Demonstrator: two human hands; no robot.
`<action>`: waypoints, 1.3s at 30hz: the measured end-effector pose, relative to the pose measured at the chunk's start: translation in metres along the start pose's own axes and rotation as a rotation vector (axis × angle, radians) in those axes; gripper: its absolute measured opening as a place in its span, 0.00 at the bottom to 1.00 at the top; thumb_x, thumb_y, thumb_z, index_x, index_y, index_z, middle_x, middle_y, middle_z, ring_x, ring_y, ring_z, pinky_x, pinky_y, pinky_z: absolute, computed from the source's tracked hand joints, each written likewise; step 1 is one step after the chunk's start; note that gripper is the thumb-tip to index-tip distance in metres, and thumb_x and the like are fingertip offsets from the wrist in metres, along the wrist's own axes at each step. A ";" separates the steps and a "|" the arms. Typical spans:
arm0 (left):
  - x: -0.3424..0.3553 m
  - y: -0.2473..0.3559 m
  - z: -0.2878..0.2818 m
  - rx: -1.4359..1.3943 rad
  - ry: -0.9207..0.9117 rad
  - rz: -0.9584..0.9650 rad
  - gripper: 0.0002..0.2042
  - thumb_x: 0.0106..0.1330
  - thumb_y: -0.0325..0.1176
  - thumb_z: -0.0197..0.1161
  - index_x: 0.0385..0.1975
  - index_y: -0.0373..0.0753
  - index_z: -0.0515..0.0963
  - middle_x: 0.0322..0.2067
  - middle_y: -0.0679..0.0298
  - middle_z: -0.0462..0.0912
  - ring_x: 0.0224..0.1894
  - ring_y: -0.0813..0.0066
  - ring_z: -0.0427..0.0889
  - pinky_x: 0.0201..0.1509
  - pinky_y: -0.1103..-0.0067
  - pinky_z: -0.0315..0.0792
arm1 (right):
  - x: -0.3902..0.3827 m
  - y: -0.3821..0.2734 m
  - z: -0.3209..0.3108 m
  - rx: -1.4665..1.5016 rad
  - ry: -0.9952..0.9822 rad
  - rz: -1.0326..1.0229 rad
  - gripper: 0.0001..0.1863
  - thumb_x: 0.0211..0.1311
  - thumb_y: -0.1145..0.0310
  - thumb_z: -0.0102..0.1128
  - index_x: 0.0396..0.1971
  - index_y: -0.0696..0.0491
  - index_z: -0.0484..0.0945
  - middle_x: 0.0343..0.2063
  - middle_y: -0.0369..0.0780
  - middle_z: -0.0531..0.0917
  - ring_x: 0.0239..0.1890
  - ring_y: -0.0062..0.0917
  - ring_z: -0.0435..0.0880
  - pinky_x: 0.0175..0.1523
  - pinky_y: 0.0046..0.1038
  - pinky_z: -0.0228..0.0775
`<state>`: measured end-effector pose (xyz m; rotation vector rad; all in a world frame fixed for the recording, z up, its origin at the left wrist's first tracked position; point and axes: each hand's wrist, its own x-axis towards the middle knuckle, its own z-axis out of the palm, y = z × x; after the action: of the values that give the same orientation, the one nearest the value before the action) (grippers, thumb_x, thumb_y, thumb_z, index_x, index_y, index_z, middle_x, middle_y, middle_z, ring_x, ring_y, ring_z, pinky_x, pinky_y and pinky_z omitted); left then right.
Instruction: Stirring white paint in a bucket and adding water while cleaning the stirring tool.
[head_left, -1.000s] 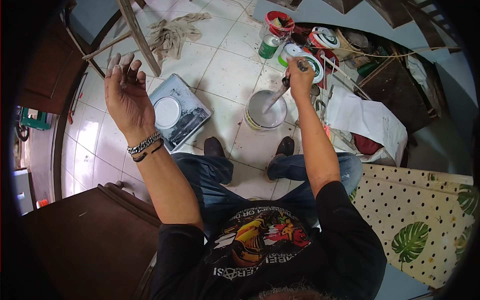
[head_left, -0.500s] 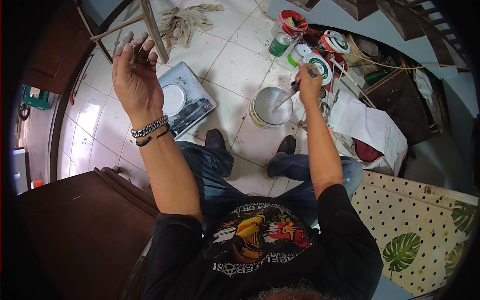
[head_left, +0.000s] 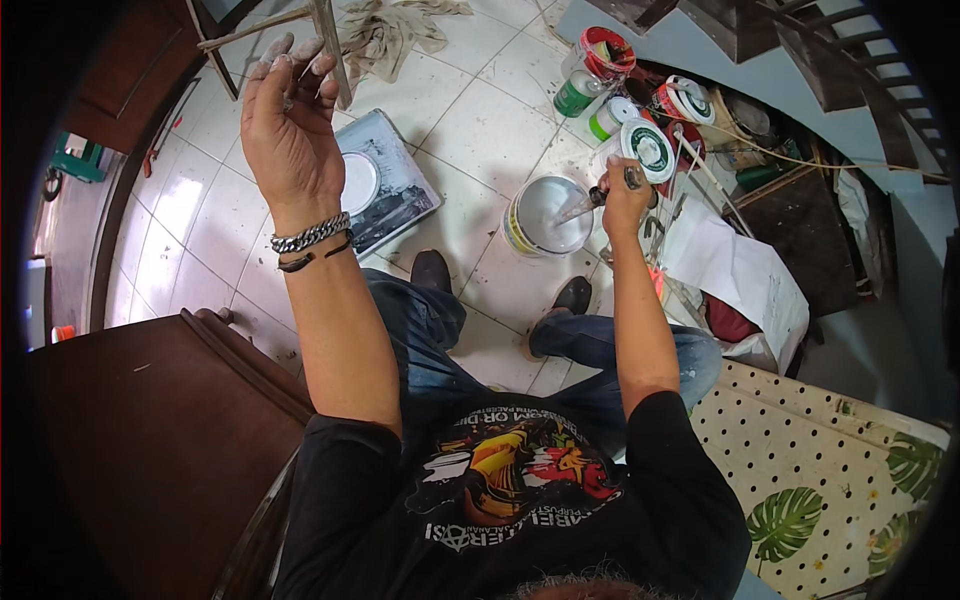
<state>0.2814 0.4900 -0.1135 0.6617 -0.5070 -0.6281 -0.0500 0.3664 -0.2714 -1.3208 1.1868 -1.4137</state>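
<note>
My right hand (head_left: 627, 203) is closed around a dark-handled tool whose exact kind I cannot make out. Its pale, coated end (head_left: 575, 209) slants left and down into an open bucket (head_left: 518, 232) of whitish-grey liquid. The bucket stands upright on the tiled floor. My left hand (head_left: 292, 150) is raised and holds nothing. Its palm is turned up, its fingers are apart and slightly curled, and whitish residue covers the fingertips. Beneath and beside it lies a grey paint-smeared tray (head_left: 405, 205), with a round white lid (head_left: 358, 180) on it.
Paint tubs, including a red one (head_left: 607, 52), a green-labelled container (head_left: 577, 93) and a white-lidded tub (head_left: 646, 150), crowd the far right beneath stairs (head_left: 800, 45). White sheeting (head_left: 740, 265) lies at right. A wooden stand (head_left: 330, 50) and cloth (head_left: 390, 40) are far left. Brown furniture (head_left: 150, 440) stands near left.
The whole view has shifted slightly. My right hand sits a little lower in the picture, and the tool's end has moved within the bucket. My left hand stays raised and open.
</note>
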 end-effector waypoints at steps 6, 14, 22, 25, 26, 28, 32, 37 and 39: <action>-0.002 0.000 0.004 0.000 -0.003 0.006 0.17 0.63 0.34 0.54 0.48 0.31 0.68 0.41 0.56 0.77 0.42 0.71 0.76 0.43 0.81 0.70 | 0.023 -0.039 0.009 0.100 0.037 -0.086 0.07 0.59 0.71 0.57 0.25 0.59 0.72 0.12 0.34 0.71 0.14 0.15 0.67 0.22 0.18 0.60; 0.000 -0.003 0.003 -0.043 0.028 0.028 0.12 0.64 0.29 0.51 0.45 0.30 0.68 0.37 0.53 0.78 0.36 0.71 0.78 0.35 0.82 0.72 | 0.004 0.018 -0.018 -0.115 0.163 -0.034 0.10 0.58 0.72 0.57 0.20 0.55 0.69 0.11 0.35 0.71 0.14 0.16 0.68 0.22 0.20 0.62; 0.000 -0.003 0.004 -0.013 -0.037 0.000 0.16 0.63 0.34 0.54 0.48 0.31 0.69 0.40 0.56 0.77 0.41 0.72 0.76 0.41 0.81 0.71 | 0.020 -0.041 0.004 0.190 0.090 -0.123 0.08 0.58 0.72 0.58 0.24 0.57 0.70 0.12 0.35 0.70 0.14 0.17 0.68 0.22 0.20 0.62; 0.002 -0.004 0.002 0.009 -0.012 0.001 0.16 0.64 0.34 0.53 0.48 0.31 0.68 0.40 0.56 0.77 0.41 0.72 0.76 0.42 0.81 0.70 | 0.032 -0.038 -0.005 0.143 0.120 -0.152 0.09 0.59 0.72 0.57 0.22 0.56 0.69 0.13 0.35 0.69 0.15 0.17 0.67 0.23 0.22 0.64; 0.002 -0.004 0.001 0.009 -0.009 0.001 0.16 0.64 0.34 0.53 0.48 0.31 0.68 0.40 0.56 0.77 0.41 0.72 0.76 0.42 0.81 0.70 | 0.033 -0.033 -0.010 0.116 0.141 -0.162 0.09 0.59 0.72 0.57 0.22 0.57 0.69 0.13 0.35 0.70 0.15 0.18 0.67 0.23 0.22 0.64; 0.002 -0.004 0.001 -0.009 -0.018 -0.005 0.16 0.64 0.33 0.53 0.48 0.31 0.68 0.40 0.56 0.77 0.41 0.72 0.76 0.42 0.81 0.70 | 0.027 -0.017 -0.017 0.111 0.152 -0.132 0.10 0.59 0.71 0.57 0.22 0.56 0.69 0.12 0.35 0.70 0.15 0.18 0.68 0.23 0.22 0.64; 0.001 -0.006 0.003 -0.018 -0.031 -0.007 0.16 0.64 0.33 0.53 0.48 0.31 0.68 0.40 0.56 0.77 0.41 0.72 0.76 0.42 0.81 0.70 | 0.001 0.013 -0.021 -0.067 0.137 -0.073 0.09 0.59 0.70 0.57 0.22 0.56 0.69 0.12 0.35 0.71 0.14 0.16 0.68 0.22 0.20 0.62; 0.000 -0.009 0.004 0.001 -0.056 -0.002 0.16 0.64 0.33 0.53 0.48 0.31 0.68 0.40 0.56 0.77 0.41 0.72 0.76 0.42 0.81 0.70 | 0.010 -0.029 -0.004 0.164 0.087 -0.018 0.09 0.58 0.71 0.58 0.21 0.55 0.69 0.12 0.35 0.69 0.14 0.17 0.66 0.22 0.22 0.63; 0.000 -0.006 0.002 0.008 -0.049 0.005 0.16 0.64 0.33 0.53 0.48 0.31 0.68 0.40 0.56 0.77 0.41 0.72 0.76 0.42 0.81 0.70 | 0.020 -0.049 -0.001 0.247 0.084 -0.027 0.10 0.58 0.72 0.58 0.21 0.55 0.67 0.13 0.34 0.67 0.14 0.17 0.64 0.23 0.22 0.63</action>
<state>0.2782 0.4855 -0.1165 0.6538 -0.5569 -0.6396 -0.0518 0.3562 -0.2195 -1.1195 1.0132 -1.5925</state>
